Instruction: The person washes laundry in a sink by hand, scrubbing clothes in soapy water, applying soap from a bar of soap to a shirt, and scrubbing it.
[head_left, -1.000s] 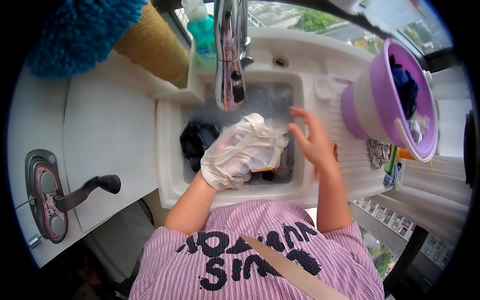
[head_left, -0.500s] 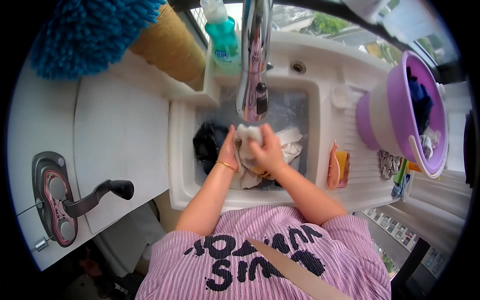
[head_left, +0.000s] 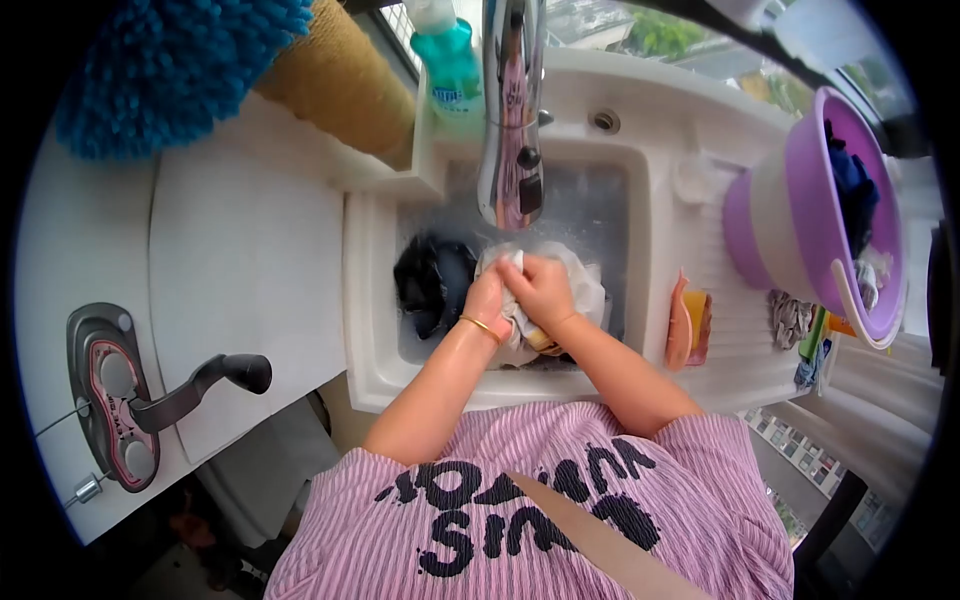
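Note:
Over the white sink (head_left: 380,395) my two hands press together around a wet white cloth garment (head_left: 575,270). My left hand (head_left: 486,298), with a gold bangle at the wrist, is closed on its left side. Gripping the bunched top of the cloth, my right hand (head_left: 542,296) sits against the left one. The lower part of the garment hangs into the water, and a yellowish patch shows beneath my right wrist. A dark garment (head_left: 435,285) lies soaking to the left. Just beyond my hands stands the chrome faucet (head_left: 512,170).
A purple and white bucket (head_left: 780,220) of clothes rests tilted on the ribbed drainboard at right. Near it lie a soap dish (head_left: 680,325) and a crumpled grey cloth (head_left: 790,318). A green bottle (head_left: 450,75) stands behind the sink; a blue shaggy duster (head_left: 180,75) is upper left.
My hands have come together, with the left moving right toward the right hand. The white garment is bunched between them and spreads more behind. The view has shifted slightly.

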